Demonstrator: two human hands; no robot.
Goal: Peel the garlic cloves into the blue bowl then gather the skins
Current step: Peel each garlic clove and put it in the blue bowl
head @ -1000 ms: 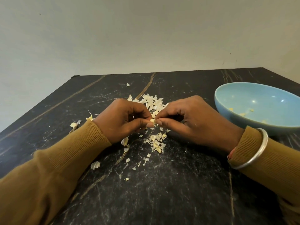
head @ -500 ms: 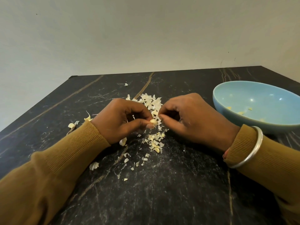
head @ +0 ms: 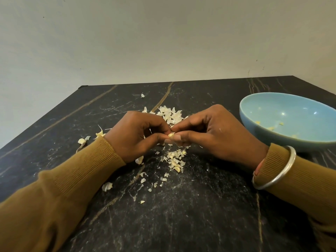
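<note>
Left of the blue bowl [head: 272,140], left hand [head: 134,137] and right hand [head: 218,135] pinch one garlic clove [head: 171,135], apparently mid-peel; skins [head: 175,160] litter the worktop [head: 181,215] (gathering not yet begun).

I find nothing to read from here: no lettering, label, brand mark or number shows on the bowl [head: 291,110], the bangle [head: 290,163], the table [head: 181,224] or the wall [head: 163,42].
</note>
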